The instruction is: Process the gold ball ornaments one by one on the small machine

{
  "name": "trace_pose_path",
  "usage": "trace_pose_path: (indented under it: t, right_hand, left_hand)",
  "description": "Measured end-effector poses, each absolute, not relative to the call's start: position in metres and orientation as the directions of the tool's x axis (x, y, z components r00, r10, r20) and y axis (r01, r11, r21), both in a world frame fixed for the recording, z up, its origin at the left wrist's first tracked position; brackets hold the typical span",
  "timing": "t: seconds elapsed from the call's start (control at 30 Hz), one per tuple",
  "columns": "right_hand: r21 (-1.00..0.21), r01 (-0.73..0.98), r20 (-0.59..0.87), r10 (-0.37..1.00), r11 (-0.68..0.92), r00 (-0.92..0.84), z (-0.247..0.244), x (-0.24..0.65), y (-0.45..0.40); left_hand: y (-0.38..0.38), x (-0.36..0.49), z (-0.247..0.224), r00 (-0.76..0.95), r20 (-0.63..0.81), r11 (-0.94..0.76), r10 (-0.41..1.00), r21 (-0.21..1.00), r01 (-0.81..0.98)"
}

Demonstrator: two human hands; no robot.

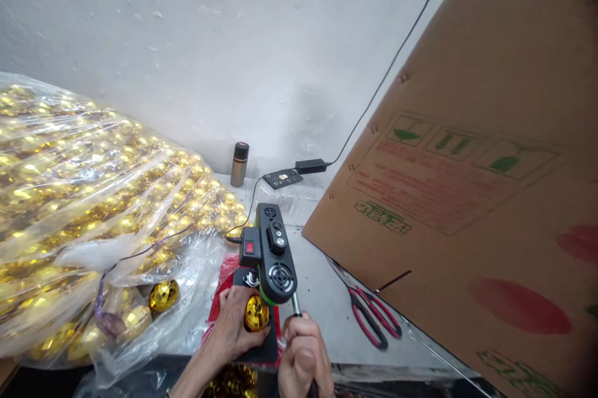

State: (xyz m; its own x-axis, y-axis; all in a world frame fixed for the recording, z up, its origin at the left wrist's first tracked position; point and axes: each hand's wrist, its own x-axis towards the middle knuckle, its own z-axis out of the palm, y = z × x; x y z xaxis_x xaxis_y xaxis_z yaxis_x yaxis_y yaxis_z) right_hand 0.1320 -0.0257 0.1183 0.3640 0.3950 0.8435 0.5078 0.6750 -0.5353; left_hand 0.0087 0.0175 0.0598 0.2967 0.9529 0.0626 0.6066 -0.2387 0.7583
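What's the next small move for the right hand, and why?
Probably work the lever with the right hand while steadying the gold ball: the left hand holds that ball by the rounded end of the black machine, and the right grips the lever.

This looked like a small workshop: a benchtop machine (275,242) with a red rocker switch (250,248) stood on a grey worktable (322,323), a power adapter (311,166) lying behind it. To the left, a huge clear plastic bag (199,267) bulged with gold mirrored balls (177,180); to the right were red-and-black-handled scissors (357,295) and a large printed cardboard carton (467,199), before a rough, pitted, whitish wall (187,43).
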Motion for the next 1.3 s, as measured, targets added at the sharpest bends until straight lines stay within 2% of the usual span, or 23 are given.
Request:
trace_pose_path:
  t: [0.23,0.4,0.57,0.63,0.73,0.8,0.83,0.9,1.0,1.1,1.2,1.3]
  right_hand:
    - [-0.527,0.526,0.849,0.393,0.667,0.353,0.116,0.129,-0.023]
    - [-0.465,0.534,0.885,0.38,0.706,0.269,0.118,0.136,-0.023]
    - [-0.655,0.44,0.747,0.612,0.614,0.258,0.173,0.146,-0.029]
    - [-0.681,0.429,0.722,0.641,0.593,0.259,0.191,0.146,-0.031]
    - [-0.675,0.42,0.731,0.629,0.607,0.266,0.195,0.145,-0.032]
    - [-0.679,0.422,0.727,0.63,0.601,0.272,0.186,0.145,-0.033]
    - [-0.681,0.424,0.725,0.633,0.597,0.273,0.181,0.144,-0.034]
    - [-0.682,0.432,0.721,0.639,0.59,0.267,0.174,0.143,-0.034]
    - [-0.66,0.423,0.747,0.598,0.621,0.289,0.175,0.139,-0.033]
    - [-0.633,0.415,0.774,0.55,0.653,0.315,0.179,0.135,-0.032]
    - [-0.62,0.417,0.784,0.54,0.664,0.306,0.179,0.134,-0.031]
    - [-0.61,0.411,0.792,0.538,0.677,0.289,0.174,0.137,-0.031]
  left_hand:
    - [0.018,0.01,0.06,0.283,0.087,-0.248,0.955,0.757,0.604]
    - [0.021,0.011,0.061,0.29,0.095,-0.253,0.952,0.777,0.577]
    - [0.011,0.007,0.052,0.275,0.103,-0.248,0.956,0.784,0.569]
    - [-0.001,-0.002,0.043,0.299,0.146,-0.3,0.943,0.763,0.573]
    - [-0.017,-0.028,0.035,0.382,0.268,-0.458,0.885,0.656,0.6]
    - [-0.017,-0.054,0.04,0.324,0.351,-0.473,0.879,0.542,0.695]
    - [-0.014,-0.069,0.046,0.243,0.381,-0.416,0.892,0.482,0.772]
    - [-0.003,-0.097,0.061,0.028,0.388,-0.177,0.921,0.357,0.917]
    - [0.016,-0.126,0.082,-0.163,0.252,0.128,0.954,0.149,0.98]
    - [0.021,-0.131,0.09,-0.15,0.103,0.146,0.983,0.053,0.988]
    - [0.017,-0.122,0.085,-0.035,0.096,0.021,0.995,0.142,0.99]
    - [0.012,-0.11,0.072,0.051,0.189,-0.123,0.981,0.392,0.912]
